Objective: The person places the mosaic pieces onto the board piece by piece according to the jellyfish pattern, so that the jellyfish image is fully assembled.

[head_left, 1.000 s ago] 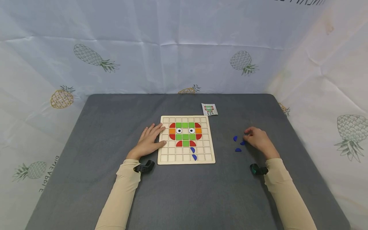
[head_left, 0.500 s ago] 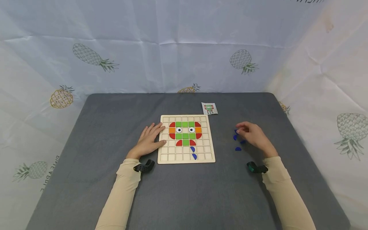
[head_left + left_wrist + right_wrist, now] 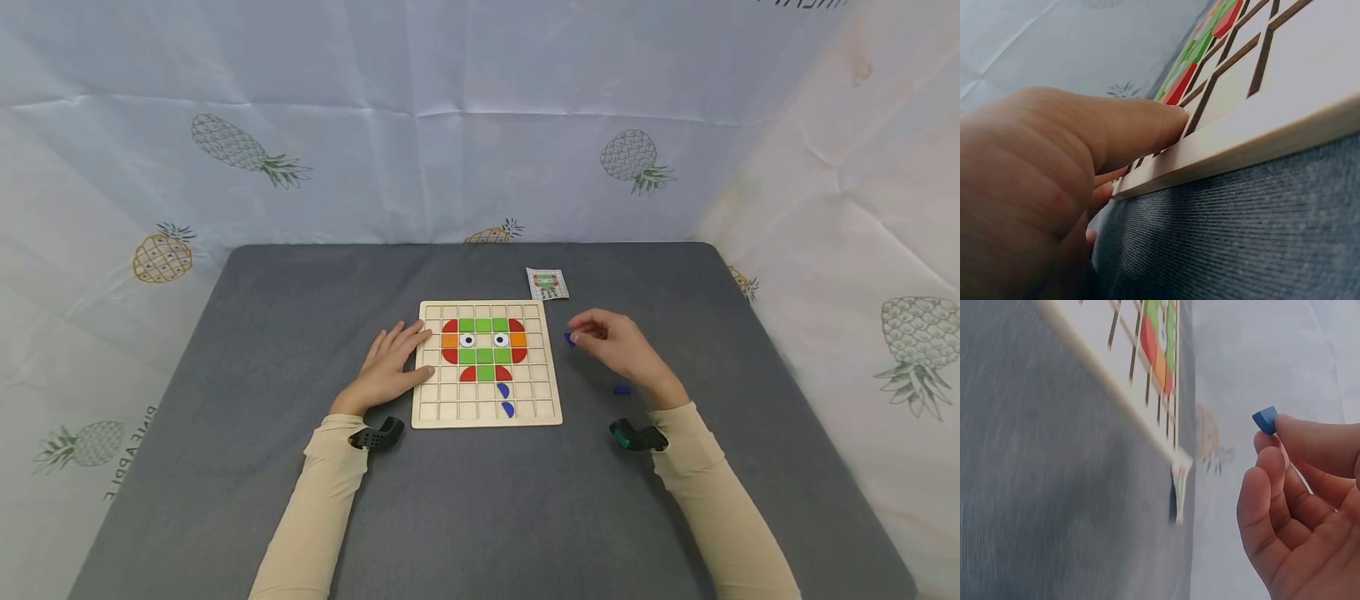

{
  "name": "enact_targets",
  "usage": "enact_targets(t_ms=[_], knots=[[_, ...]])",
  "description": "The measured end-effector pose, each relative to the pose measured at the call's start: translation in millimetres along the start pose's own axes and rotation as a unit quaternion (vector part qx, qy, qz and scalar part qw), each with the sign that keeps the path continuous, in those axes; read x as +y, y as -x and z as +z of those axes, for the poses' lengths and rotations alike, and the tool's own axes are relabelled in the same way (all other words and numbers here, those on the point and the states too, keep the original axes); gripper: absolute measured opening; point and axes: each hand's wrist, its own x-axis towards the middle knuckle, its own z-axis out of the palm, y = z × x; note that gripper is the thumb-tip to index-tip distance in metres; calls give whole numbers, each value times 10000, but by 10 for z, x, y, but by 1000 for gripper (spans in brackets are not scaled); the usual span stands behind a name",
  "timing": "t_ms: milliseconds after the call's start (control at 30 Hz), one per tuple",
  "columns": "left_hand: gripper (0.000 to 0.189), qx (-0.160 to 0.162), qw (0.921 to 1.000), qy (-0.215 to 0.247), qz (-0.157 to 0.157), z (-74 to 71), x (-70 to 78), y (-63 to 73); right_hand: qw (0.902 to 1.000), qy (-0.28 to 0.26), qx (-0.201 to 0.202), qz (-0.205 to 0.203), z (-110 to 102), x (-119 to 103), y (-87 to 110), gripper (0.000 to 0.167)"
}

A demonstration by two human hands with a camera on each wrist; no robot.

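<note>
A square wooden grid board (image 3: 540, 396) lies on the table, bearing flat red, green and orange pieces and two round eye pieces (image 3: 501, 340). Below them on the board are two blue semicircle pieces (image 3: 503, 391). My left hand (image 3: 384, 371) rests on the board's left edge, fingers spread, its thumb (image 3: 1141, 128) touching the rim. To the right of the board, my right hand (image 3: 618, 346) pinches a small blue semicircle piece (image 3: 1265, 419) between thumb and fingertips, raised over the table. Another blue semicircle (image 3: 622, 390) lies beside that wrist; others may be hidden under the hand.
A small printed card (image 3: 547, 284) showing a coloured grid figure lies by the board's far right corner. Grey cloth covers the table (image 3: 495, 500). Behind it hangs a pale curtain (image 3: 450, 167) with pineapple prints.
My right hand has lifted a blue semicircle from near the loose pieces and moved left toward the board with it. My left hand and the board stay put.
</note>
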Motion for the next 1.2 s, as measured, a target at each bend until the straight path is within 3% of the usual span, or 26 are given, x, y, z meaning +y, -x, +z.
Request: enact_targets(t_ms=[467, 833, 1200], knots=[[71, 22, 10000, 30, -36, -7, 23, 15, 9975, -254, -552, -368, 496, -417, -81, 9], [71, 40, 10000, 3, -22, -3, 16, 12, 9939, -39, -975, -520, 826, -513, -100, 7], [71, 55, 10000, -29, -2, 3, -6, -2, 9906, 354, -1167, -617, 1011, -571, -102, 4]])
